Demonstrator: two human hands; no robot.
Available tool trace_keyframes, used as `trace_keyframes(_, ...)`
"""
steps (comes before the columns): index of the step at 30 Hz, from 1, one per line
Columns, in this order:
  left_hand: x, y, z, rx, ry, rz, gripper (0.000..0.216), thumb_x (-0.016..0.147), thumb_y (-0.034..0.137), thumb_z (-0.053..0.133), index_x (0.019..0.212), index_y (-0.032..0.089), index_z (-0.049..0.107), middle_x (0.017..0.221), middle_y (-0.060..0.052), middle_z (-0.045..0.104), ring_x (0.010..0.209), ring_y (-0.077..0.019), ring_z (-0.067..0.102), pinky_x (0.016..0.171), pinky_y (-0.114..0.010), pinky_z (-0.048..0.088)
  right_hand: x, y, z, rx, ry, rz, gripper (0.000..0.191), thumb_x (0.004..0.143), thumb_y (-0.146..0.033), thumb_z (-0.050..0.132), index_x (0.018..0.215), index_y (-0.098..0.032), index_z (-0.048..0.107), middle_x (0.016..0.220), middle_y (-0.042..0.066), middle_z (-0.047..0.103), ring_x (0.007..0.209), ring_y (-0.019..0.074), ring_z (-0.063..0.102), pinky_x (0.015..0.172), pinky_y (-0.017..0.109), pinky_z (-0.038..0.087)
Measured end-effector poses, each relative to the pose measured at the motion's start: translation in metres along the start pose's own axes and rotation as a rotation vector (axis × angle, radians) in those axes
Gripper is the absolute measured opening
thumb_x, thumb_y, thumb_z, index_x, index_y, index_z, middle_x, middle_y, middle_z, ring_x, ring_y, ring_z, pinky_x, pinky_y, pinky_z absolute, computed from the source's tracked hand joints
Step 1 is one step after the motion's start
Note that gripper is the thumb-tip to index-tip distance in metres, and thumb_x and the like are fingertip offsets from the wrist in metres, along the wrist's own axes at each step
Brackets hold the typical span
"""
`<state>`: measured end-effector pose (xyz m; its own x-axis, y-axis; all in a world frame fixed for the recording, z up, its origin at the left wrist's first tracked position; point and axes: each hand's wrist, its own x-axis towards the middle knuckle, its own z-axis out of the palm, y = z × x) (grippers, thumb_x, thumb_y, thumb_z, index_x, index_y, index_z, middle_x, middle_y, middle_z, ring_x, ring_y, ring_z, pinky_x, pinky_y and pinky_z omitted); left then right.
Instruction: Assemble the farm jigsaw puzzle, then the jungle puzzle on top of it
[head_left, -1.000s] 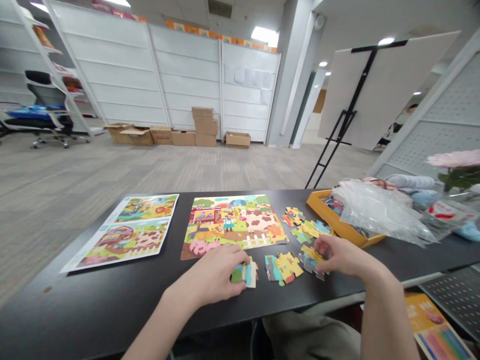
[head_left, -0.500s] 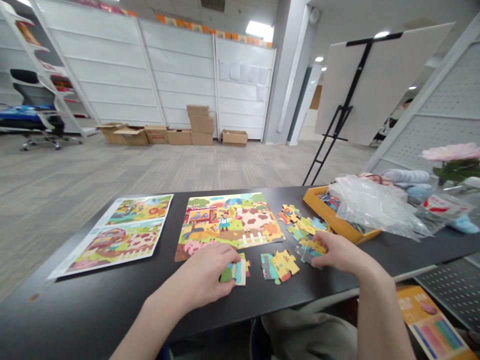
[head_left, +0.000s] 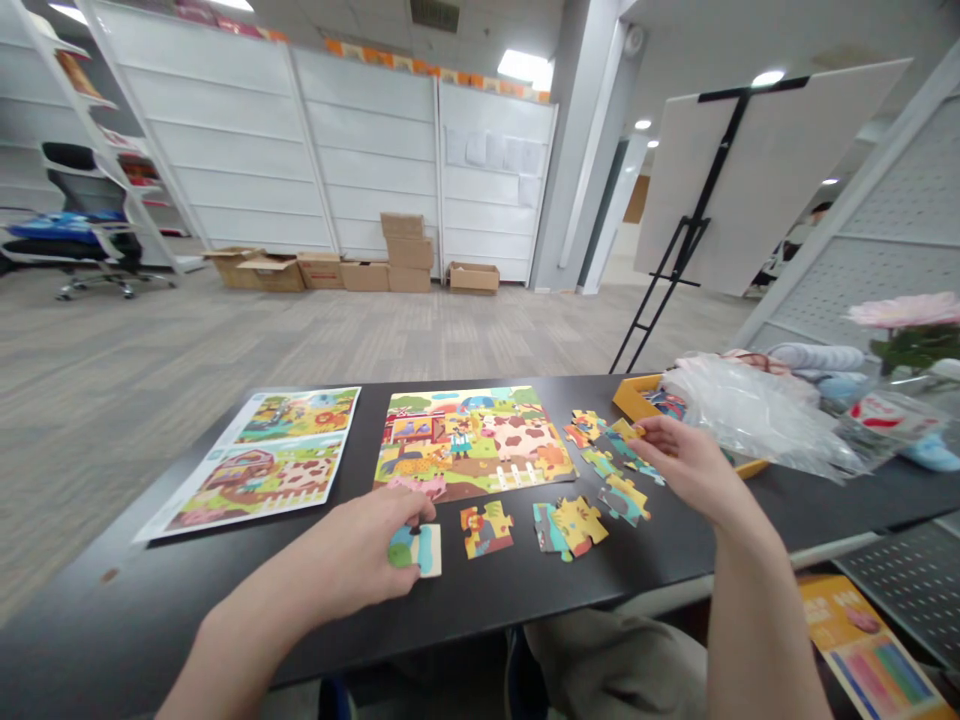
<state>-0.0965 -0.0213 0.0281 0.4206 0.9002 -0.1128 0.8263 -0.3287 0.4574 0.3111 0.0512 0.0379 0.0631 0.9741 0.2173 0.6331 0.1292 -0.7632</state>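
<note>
A partly built farm puzzle lies on the black table. My left hand rests near the front edge, fingers pressed on a puzzle piece with green, blue and cream. My right hand is raised a little over the loose pieces at the right and pinches a small piece at its fingertips. Between the hands lie an orange and yellow piece, a joined pair of pieces and one more piece.
A printed reference sheet lies left of the puzzle. An orange tray under a clear plastic bag sits at the right, with a pink flower behind. An easel, cardboard boxes and an office chair stand on the floor.
My left hand slid its piece left along the front edge, uncovering the orange and yellow piece. My right hand lifted from the near pieces and moved back toward the tray, now pinching a small piece.
</note>
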Motion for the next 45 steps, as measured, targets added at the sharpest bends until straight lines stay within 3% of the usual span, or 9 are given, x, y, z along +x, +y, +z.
trace_keyframes(10,-0.003,0.005,0.003,0.04,-0.054,-0.091,0.045,0.066,0.012,0.063,0.109,0.025,0.067,0.111,-0.007,0.072,0.103,-0.0296,0.068,0.087,-0.039,0.052,0.007,-0.043,0.067,0.216,-0.271,-0.03,0.04,0.073,-0.054,0.072,0.093,-0.019,0.064,0.09,0.008,0.074,0.085,0.0231,0.071,0.074,0.033,0.055)
trace_keyframes(15,0.004,0.007,-0.003,-0.059,0.197,0.037,0.023,0.091,0.02,0.049,0.105,0.024,0.067,0.109,-0.006,0.073,0.101,-0.0232,0.068,0.087,-0.035,0.053,0.005,-0.066,0.097,0.299,-0.398,-0.106,0.034,0.077,-0.05,0.071,0.089,-0.019,0.066,0.09,0.005,0.071,0.084,0.0206,0.068,0.078,0.033,0.054)
trace_keyframes(18,0.011,0.005,-0.001,-0.211,0.3,0.047,0.023,0.095,0.029,0.049,0.11,0.024,0.065,0.107,-0.006,0.073,0.096,-0.0214,0.069,0.084,-0.033,0.055,0.004,-0.079,0.119,0.339,-0.492,-0.177,0.03,0.08,-0.048,0.07,0.087,-0.019,0.068,0.091,0.005,0.07,0.086,0.0199,0.067,0.079,0.033,0.053)
trace_keyframes(24,0.02,-0.007,0.013,-0.362,0.258,0.078,0.074,0.076,0.021,0.073,0.143,0.027,0.044,0.134,-0.007,0.061,0.098,-0.0207,0.068,0.09,-0.036,0.057,0.001,-0.095,0.159,0.411,-0.639,-0.184,0.028,0.081,-0.044,0.071,0.093,-0.019,0.067,0.082,0.002,0.069,0.077,0.0178,0.065,0.07,0.03,0.05)
trace_keyframes(32,0.018,-0.019,0.012,-0.279,0.325,0.143,0.059,0.08,0.011,0.065,0.135,0.027,0.053,0.142,-0.007,0.052,0.082,-0.0132,0.063,0.08,-0.032,0.057,0.001,-0.107,0.186,0.46,-0.625,-0.189,0.024,0.082,-0.039,0.072,0.087,-0.02,0.061,0.078,0.0,0.069,0.074,0.0162,0.067,0.067,0.028,0.051)
trace_keyframes(35,0.02,-0.023,0.011,-0.289,0.352,0.133,0.06,0.081,0.015,0.068,0.137,0.028,0.05,0.137,-0.007,0.056,0.089,-0.016,0.065,0.084,-0.033,0.057,0.002,-0.108,0.185,0.432,-0.609,-0.203,0.021,0.084,-0.037,0.069,0.093,-0.02,0.062,0.084,0.002,0.071,0.08,0.0179,0.069,0.071,0.03,0.053)
trace_keyframes(38,0.023,-0.024,0.009,-0.27,0.393,0.128,0.056,0.085,0.021,0.068,0.137,0.028,0.05,0.141,-0.006,0.056,0.107,-0.0206,0.065,0.097,-0.036,0.054,0.004,-0.102,0.165,0.251,-0.466,-0.227,0.022,0.085,-0.035,0.066,0.101,-0.021,0.064,0.097,0.006,0.072,0.085,0.0198,0.069,0.076,0.033,0.054)
trace_keyframes(41,0.025,-0.024,0.006,-0.205,0.423,0.12,0.051,0.088,0.028,0.068,0.136,0.025,0.051,0.142,-0.006,0.057,0.125,-0.0245,0.059,0.108,-0.039,0.047,0.006,-0.084,0.126,-0.062,-0.331,-0.19,0.023,0.087,-0.035,0.062,0.105,-0.021,0.065,0.1,0.008,0.073,0.085,0.0211,0.069,0.075,0.033,0.052)
trace_keyframes(45,0.028,-0.025,0.004,-0.136,0.389,0.114,0.052,0.088,0.034,0.067,0.137,0.025,0.052,0.144,-0.008,0.057,0.134,-0.0274,0.052,0.114,-0.043,0.042,0.004,-0.043,0.066,-0.427,-0.277,0.035,0.027,0.079,-0.04,0.07,0.098,-0.02,0.068,0.099,0.009,0.074,0.084,0.0247,0.07,0.071,0.033,0.05)
